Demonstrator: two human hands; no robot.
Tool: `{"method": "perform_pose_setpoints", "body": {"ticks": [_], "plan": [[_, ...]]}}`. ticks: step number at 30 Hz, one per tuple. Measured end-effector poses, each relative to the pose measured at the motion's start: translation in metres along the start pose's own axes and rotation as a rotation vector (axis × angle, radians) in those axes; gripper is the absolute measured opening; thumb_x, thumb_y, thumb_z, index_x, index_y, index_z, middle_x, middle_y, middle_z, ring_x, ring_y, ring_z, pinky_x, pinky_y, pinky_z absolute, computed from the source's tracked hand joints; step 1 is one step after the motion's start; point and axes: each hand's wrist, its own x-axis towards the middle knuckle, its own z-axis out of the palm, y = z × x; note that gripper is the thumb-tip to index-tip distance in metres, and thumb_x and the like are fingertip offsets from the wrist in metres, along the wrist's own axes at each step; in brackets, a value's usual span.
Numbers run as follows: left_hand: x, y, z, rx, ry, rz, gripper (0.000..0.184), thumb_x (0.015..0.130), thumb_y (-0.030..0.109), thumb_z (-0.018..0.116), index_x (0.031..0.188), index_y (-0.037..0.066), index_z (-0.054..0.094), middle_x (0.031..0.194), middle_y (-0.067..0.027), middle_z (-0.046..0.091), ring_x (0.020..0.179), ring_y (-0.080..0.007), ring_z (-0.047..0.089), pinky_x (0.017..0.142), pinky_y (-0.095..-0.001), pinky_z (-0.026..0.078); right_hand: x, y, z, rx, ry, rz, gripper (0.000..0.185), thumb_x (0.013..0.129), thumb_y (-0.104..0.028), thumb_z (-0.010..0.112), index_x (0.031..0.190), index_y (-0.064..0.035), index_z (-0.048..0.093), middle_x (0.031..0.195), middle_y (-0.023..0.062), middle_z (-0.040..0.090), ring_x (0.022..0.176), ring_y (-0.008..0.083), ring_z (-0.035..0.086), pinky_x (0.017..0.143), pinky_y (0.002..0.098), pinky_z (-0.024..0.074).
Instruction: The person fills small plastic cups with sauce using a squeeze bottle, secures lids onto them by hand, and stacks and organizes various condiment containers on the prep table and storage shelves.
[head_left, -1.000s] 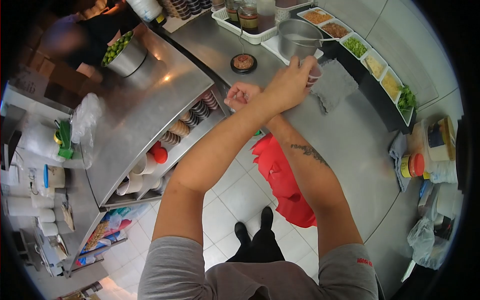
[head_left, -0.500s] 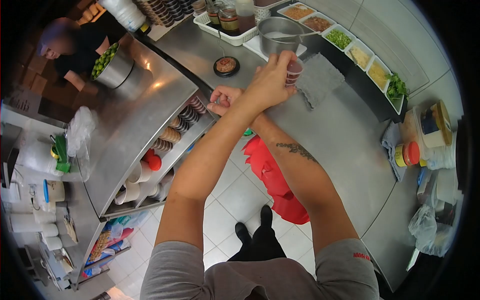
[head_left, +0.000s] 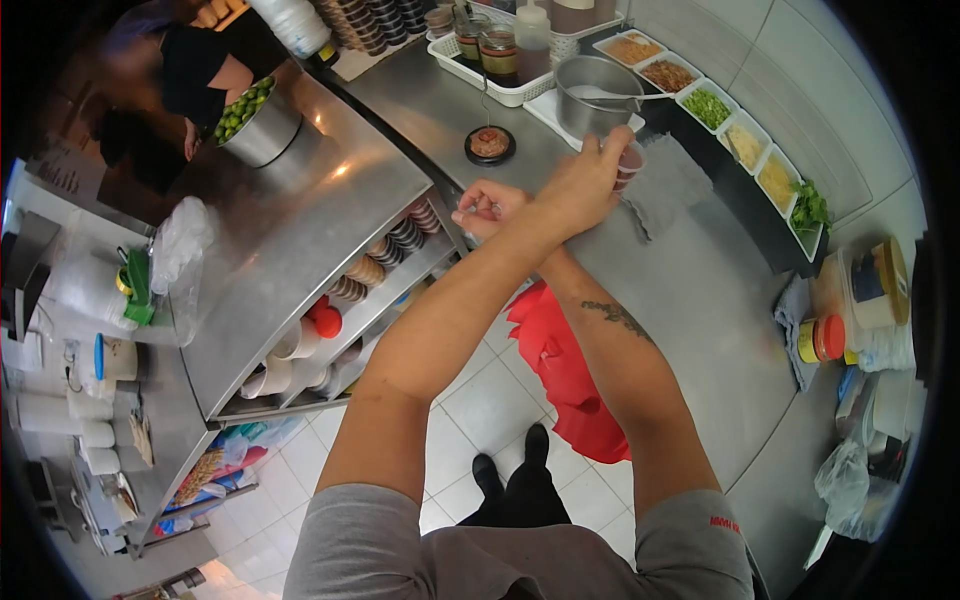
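My forearms are crossed, the left over the right. My left hand point(head_left: 585, 188) grips a small clear plastic cup point(head_left: 632, 163) with a reddish tint, over the steel counter beside a grey cloth point(head_left: 675, 185). Below it and to the left, my right hand point(head_left: 492, 208) is curled near the counter's edge, fingertips close together; whatever they may hold is too small to make out. A round black dish with a brownish mound point(head_left: 490, 145) lies just beyond it. Behind the cup stands a steel pot point(head_left: 590, 120), with a pale-handled utensil point(head_left: 620, 95) across it.
White trays of chopped toppings point(head_left: 707, 107) line the back right. A white basket point(head_left: 500, 88) holds jars and bottles. Red plastic point(head_left: 570, 380) hangs below my right arm. At left, a co-worker's arm point(head_left: 228, 78) reaches by a pot of green limes point(head_left: 245, 115). Stacked cups point(head_left: 365, 270) fill a shelf.
The view has shifted, so the counter and its things sit further right and lower. My hands keep nearly the same places over it. The co-worker has turned and leaned towards the lime pot.
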Motion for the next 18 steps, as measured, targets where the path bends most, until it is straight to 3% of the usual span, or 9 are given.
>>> {"method": "perform_pose_setpoints", "body": {"ticks": [2,11,15,18], "plan": [[0.001,0.001,-0.001,-0.002,-0.022,0.023,0.065,0.077,0.003,0.067,0.128,0.017,0.029,0.114,-0.0281,0.048,0.09,-0.0503,0.06,0.077,-0.0518,0.053,0.0,0.0,0.0,0.025,0.021,0.005,0.016,0.079,-0.015,0.076,0.086,-0.0068,0.063,0.056,-0.009,0.043,0.053,0.0011,0.036,0.05,0.0215,0.0323],[-0.002,-0.001,0.002,-0.093,0.064,0.047,0.066,0.074,0.003,0.069,0.126,0.016,0.031,0.11,-0.0274,0.048,0.093,-0.0501,0.059,0.079,-0.0516,0.051,-0.002,-0.006,-0.001,-0.033,0.01,-0.011,0.016,0.08,-0.015,0.075,0.086,-0.0069,0.062,0.057,-0.0092,0.042,0.055,0.0013,0.036,0.05,0.0218,0.0315],[-0.001,-0.007,0.0,-0.141,0.251,0.142,0.068,0.069,0.007,0.077,0.124,0.008,0.037,0.115,-0.0212,0.055,0.104,-0.0387,0.058,0.086,-0.0409,0.05,-0.001,-0.003,-0.001,-0.031,-0.061,0.004,0.017,0.081,-0.016,0.074,0.086,-0.0068,0.061,0.059,-0.0081,0.042,0.055,0.0032,0.037,0.051,0.0223,0.0333],[-0.006,-0.002,-0.012,-0.161,0.361,0.17,0.068,0.07,0.009,0.078,0.125,0.008,0.037,0.113,-0.0198,0.055,0.102,-0.0367,0.06,0.086,-0.0397,0.05,0.001,0.003,-0.003,0.038,-0.053,-0.037,0.018,0.081,-0.017,0.074,0.088,-0.0066,0.061,0.064,-0.0053,0.049,0.059,0.0056,0.043,0.055,0.0242,0.0379]]}}
